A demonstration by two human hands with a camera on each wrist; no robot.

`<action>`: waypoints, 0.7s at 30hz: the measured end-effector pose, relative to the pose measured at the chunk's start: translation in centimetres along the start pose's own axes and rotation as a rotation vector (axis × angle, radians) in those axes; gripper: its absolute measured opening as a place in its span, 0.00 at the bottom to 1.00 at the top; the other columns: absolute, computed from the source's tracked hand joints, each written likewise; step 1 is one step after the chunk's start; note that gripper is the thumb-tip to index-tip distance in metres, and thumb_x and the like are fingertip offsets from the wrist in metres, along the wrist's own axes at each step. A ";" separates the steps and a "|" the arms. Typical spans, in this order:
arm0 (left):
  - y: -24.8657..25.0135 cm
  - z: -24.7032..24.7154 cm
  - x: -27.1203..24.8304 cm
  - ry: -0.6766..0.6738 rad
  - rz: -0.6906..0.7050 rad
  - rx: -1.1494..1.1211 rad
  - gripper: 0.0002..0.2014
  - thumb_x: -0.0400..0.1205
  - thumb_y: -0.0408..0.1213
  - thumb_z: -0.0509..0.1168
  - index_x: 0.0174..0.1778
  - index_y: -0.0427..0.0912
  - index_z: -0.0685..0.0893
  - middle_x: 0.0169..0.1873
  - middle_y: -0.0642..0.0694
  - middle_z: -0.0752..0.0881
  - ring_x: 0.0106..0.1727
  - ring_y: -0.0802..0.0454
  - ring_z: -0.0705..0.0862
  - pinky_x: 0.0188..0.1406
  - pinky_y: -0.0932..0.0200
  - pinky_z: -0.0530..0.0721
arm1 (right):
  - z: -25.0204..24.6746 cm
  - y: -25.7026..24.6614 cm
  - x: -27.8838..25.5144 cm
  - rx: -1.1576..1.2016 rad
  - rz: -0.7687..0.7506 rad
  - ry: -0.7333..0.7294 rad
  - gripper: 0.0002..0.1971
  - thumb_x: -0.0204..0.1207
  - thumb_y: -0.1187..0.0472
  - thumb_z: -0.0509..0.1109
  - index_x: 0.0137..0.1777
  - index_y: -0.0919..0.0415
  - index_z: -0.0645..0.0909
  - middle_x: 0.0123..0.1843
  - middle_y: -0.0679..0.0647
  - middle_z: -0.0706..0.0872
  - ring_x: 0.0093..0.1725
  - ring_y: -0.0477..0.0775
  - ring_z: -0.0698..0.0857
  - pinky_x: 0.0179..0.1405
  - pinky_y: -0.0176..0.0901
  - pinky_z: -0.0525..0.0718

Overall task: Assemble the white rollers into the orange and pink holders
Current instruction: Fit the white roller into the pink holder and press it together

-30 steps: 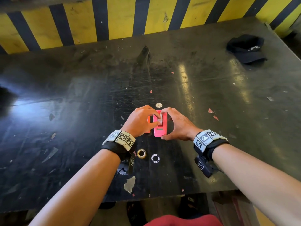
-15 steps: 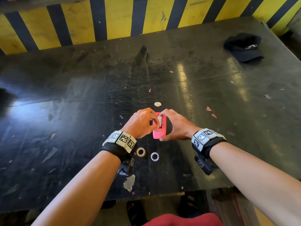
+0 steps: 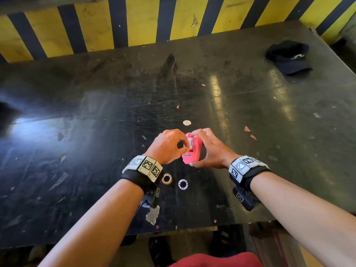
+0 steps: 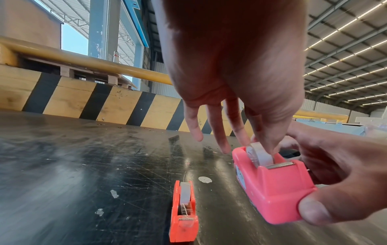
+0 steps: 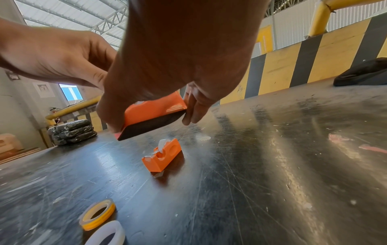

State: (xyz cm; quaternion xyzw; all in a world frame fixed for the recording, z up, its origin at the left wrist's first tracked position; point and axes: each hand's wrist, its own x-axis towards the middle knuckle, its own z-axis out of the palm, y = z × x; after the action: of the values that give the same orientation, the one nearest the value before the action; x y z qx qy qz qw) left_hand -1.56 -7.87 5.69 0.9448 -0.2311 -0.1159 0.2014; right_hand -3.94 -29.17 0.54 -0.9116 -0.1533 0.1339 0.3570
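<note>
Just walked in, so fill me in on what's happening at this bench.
A person is fitting a white roller into a pink holder. The right hand grips the holder, lifted off the black table, while the left hand pinches the roller in its slot. The orange holder sits on the table with its roller already in. Two loose rings lie near the wrists.

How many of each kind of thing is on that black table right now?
Tape holders: 2, pink holder and orange holder
White rollers seated in holders: 2
Loose rings: 2
Black cap: 1
Total: 7
</note>
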 end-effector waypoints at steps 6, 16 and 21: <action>0.3 -0.5 -0.2 -0.034 -0.012 0.025 0.03 0.79 0.46 0.73 0.44 0.57 0.93 0.58 0.58 0.88 0.58 0.55 0.86 0.58 0.48 0.87 | 0.2 0.0 0.2 0.016 0.026 0.014 0.46 0.63 0.43 0.89 0.77 0.35 0.66 0.74 0.48 0.68 0.68 0.56 0.81 0.60 0.46 0.78; 0.2 -1.0 -0.8 0.065 0.038 0.076 0.05 0.80 0.45 0.73 0.47 0.57 0.95 0.62 0.57 0.86 0.56 0.56 0.86 0.52 0.58 0.83 | -0.3 -0.2 1.4 0.044 0.032 0.059 0.46 0.63 0.42 0.89 0.77 0.39 0.66 0.74 0.52 0.71 0.68 0.57 0.80 0.63 0.48 0.78; -0.2 0.1 -1.5 0.193 0.112 0.086 0.04 0.78 0.46 0.76 0.45 0.57 0.96 0.54 0.55 0.89 0.52 0.53 0.86 0.50 0.50 0.86 | 0.2 0.2 1.6 0.074 0.037 0.072 0.48 0.61 0.40 0.89 0.78 0.39 0.67 0.73 0.52 0.72 0.69 0.55 0.81 0.65 0.48 0.79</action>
State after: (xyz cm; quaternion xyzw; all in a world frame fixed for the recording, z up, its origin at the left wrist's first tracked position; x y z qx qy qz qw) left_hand -2.83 -6.96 5.69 0.9449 -0.2680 -0.0030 0.1881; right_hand -2.54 -28.59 0.01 -0.9048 -0.1183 0.1132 0.3931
